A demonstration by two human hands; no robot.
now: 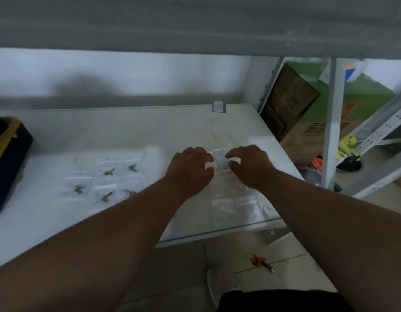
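With left hand (190, 171) and right hand (251, 166) we pinch a small clear bag (220, 159), fingers (205, 156) curled on its edges; next, probably, pulling its mouth open gently.

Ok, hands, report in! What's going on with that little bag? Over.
Both hands pinching: left hand and right hand on the small clear bag, over the white table. Off to the left, filled bags; nothing in the way.

White table (127, 131) against pale wall (127, 70), metal shelving (332, 122), tiled floor (217, 255).
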